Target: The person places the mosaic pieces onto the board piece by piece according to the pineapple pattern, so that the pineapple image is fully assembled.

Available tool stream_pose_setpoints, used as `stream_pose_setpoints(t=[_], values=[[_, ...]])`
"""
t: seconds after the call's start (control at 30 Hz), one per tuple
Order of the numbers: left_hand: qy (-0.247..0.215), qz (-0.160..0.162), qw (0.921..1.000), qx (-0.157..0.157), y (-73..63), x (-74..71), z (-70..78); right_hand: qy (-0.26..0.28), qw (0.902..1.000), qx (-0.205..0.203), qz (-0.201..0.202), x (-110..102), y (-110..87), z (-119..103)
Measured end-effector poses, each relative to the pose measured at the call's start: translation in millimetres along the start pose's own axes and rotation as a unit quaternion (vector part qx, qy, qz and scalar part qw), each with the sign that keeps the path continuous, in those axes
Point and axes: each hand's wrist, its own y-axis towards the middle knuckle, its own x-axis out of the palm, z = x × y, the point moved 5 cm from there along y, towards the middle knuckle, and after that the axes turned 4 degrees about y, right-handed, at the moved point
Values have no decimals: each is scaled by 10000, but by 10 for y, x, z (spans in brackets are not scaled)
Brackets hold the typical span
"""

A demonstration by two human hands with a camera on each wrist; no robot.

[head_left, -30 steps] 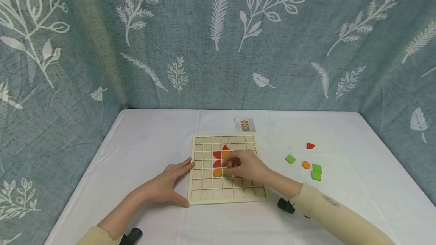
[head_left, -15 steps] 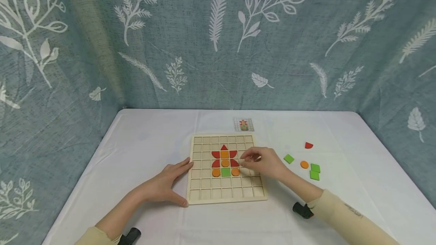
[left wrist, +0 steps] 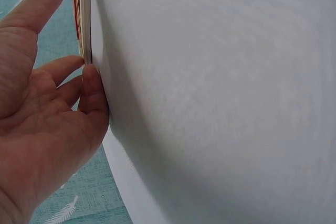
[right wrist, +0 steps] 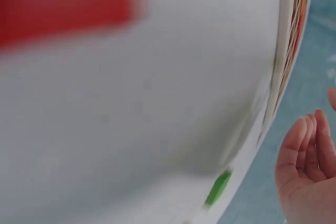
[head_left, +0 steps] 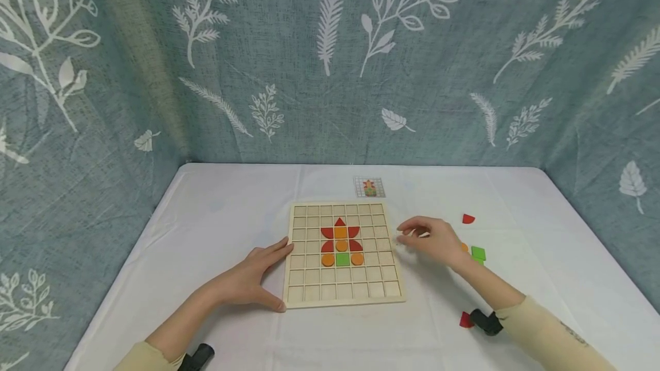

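A wooden grid board (head_left: 312, 291) lies on the white table. In its middle cells sit a red triangle (head_left: 340, 223), several red quarter-rounds (head_left: 327, 233), an orange square (head_left: 341, 232), orange circles (head_left: 328, 259) and a green square (head_left: 342, 259). My left hand (head_left: 251, 277) spreads along the board's left edge, fingertips at the side and thumb by the near corner; the left wrist view shows those fingertips against the edge. Off the board's right side hovers my right hand (head_left: 432, 240), fingers loosely bent with nothing between them. A loose green piece (right wrist: 218, 188) lies below it in the right wrist view.
A small pattern card (head_left: 369, 187) lies behind the board. To the right are a red quarter-round (head_left: 468, 218), green squares (head_left: 478, 253) and an orange circle (head_left: 464, 247) partly hidden by my wrist. A red piece (head_left: 466, 320) shows beside the black wrist camera (head_left: 486, 322).
My right hand has left the middle of the board and moved right, past its edge, uncovering the coloured pieces. The left hand has stayed at the left edge.
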Motion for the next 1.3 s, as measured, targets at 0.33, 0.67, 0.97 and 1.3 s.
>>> stream_pose_setpoints(t=[0.33,0.67,0.97,1.3], values=[[78,28,10000,-15,7,5,3,-719,9963,158,446,-456,-173,394],[26,28,10000,-9,0,11,10,-981,9943,157,385,-540,-174,570],[26,39,10000,26,1,7,7,-1246,9913,304,306,-527,-137,604],[43,38,10000,52,3,5,-6,-1231,9913,371,264,-514,-139,601]])
